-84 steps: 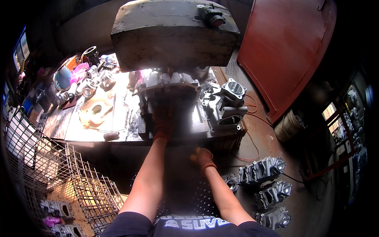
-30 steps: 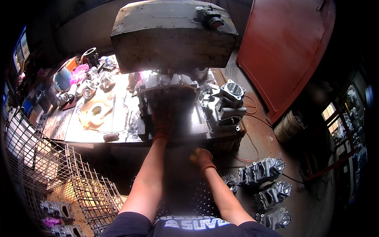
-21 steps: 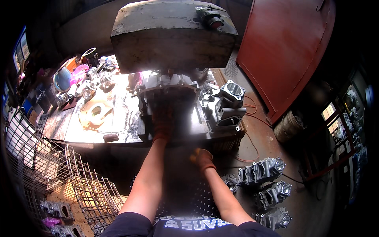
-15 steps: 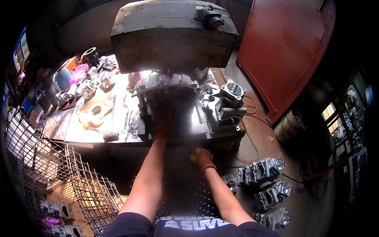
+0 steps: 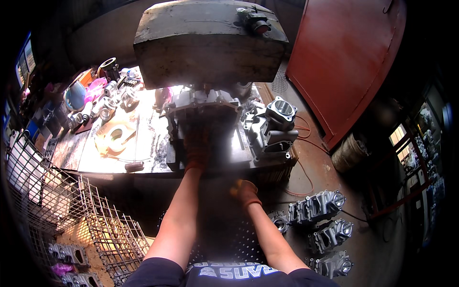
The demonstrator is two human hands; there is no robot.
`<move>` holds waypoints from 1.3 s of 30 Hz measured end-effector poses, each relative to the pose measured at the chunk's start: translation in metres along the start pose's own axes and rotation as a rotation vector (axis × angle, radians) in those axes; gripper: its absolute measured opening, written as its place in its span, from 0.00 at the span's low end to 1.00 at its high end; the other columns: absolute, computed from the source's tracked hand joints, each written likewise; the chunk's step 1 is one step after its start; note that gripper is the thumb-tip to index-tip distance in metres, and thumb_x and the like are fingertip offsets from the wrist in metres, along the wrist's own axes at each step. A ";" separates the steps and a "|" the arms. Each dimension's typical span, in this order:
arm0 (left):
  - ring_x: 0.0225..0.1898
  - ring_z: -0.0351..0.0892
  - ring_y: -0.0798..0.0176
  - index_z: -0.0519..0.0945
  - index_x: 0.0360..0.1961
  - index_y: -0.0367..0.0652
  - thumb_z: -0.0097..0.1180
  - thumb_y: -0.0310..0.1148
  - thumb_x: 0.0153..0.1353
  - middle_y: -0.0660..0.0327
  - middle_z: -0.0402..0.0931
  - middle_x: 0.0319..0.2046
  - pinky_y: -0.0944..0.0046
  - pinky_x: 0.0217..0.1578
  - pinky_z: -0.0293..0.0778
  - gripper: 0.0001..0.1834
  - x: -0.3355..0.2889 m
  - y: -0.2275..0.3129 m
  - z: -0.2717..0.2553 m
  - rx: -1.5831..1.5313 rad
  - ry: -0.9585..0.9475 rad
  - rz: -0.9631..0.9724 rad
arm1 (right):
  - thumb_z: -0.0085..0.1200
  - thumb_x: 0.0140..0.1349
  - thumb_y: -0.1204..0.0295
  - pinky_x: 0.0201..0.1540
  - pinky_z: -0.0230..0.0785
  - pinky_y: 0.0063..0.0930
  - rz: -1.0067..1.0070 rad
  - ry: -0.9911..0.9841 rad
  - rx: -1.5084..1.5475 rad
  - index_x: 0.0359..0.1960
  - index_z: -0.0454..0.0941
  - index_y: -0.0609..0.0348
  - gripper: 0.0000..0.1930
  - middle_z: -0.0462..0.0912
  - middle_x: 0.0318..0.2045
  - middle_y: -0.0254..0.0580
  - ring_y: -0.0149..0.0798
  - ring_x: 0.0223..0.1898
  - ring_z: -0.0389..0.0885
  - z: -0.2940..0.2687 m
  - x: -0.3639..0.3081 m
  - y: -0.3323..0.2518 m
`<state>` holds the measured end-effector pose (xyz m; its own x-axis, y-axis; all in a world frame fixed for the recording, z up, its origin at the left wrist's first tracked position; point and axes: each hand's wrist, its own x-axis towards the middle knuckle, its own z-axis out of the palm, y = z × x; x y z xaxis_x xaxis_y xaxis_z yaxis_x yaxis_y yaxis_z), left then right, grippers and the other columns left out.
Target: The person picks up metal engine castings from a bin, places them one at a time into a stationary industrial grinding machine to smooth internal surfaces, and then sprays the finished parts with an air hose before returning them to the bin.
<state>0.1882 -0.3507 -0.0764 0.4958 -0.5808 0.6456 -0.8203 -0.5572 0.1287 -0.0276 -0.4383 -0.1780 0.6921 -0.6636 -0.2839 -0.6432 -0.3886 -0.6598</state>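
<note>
A large silver metal casting (image 5: pixel 203 101) stands on the workbench under a bulky hood-like box. My left hand (image 5: pixel 196 143), in a reddish work glove, reaches into the deep shadow in front of the casting; its fingers are too dark to make out. Below the bench's front edge, my right hand (image 5: pixel 246 192) wears an orange-brown glove with yellowish fingers. Its fingers curl closed, and darkness hides whatever they may hold. To the right of the large casting sits another silver casting (image 5: pixel 272 131) with a round bore on top.
The grey box (image 5: pixel 210 57) overhangs the bench. Small metal parts, a blue container (image 5: pixel 75 95) and a roll of tape (image 5: pixel 114 137) lie on the left of the workbench (image 5: pixel 91 155). Wire mesh baskets (image 5: pixel 48 186) stand at left. Several castings (image 5: pixel 318 208) rest on the floor at right.
</note>
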 end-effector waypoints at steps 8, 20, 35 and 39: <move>0.59 0.65 0.54 0.67 0.56 0.45 0.63 0.37 0.45 0.54 0.69 0.54 0.50 0.63 0.50 0.34 0.000 0.001 0.000 0.009 0.041 0.004 | 0.54 0.56 0.71 0.46 0.71 0.32 -0.017 -0.045 -0.038 0.51 0.71 0.67 0.21 0.73 0.52 0.45 0.38 0.49 0.74 -0.005 -0.006 -0.005; 0.61 0.61 0.54 0.67 0.58 0.48 0.46 0.41 0.59 0.52 0.67 0.57 0.50 0.64 0.45 0.25 0.000 -0.002 -0.011 0.000 -0.029 -0.034 | 0.47 0.61 0.71 0.41 0.74 0.33 -0.126 0.004 0.044 0.49 0.72 0.66 0.16 0.74 0.49 0.43 0.38 0.44 0.76 0.029 0.023 0.031; 0.65 0.54 0.53 0.64 0.61 0.48 0.44 0.43 0.60 0.52 0.61 0.60 0.49 0.65 0.43 0.27 0.000 -0.002 -0.011 -0.010 -0.090 -0.047 | 0.58 0.54 0.74 0.46 0.71 0.29 -0.030 -0.036 -0.084 0.50 0.73 0.67 0.21 0.77 0.48 0.44 0.33 0.46 0.76 -0.012 -0.015 -0.023; 0.64 0.57 0.54 0.65 0.60 0.48 0.44 0.39 0.60 0.52 0.63 0.59 0.50 0.65 0.43 0.26 0.002 0.000 -0.006 -0.009 -0.070 -0.043 | 0.59 0.53 0.74 0.46 0.71 0.29 -0.052 -0.005 -0.042 0.50 0.73 0.67 0.21 0.77 0.48 0.44 0.33 0.46 0.76 -0.006 -0.007 -0.010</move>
<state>0.1875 -0.3484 -0.0711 0.5493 -0.5969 0.5848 -0.8001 -0.5775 0.1621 -0.0277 -0.4337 -0.1658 0.7267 -0.6386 -0.2533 -0.6191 -0.4489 -0.6444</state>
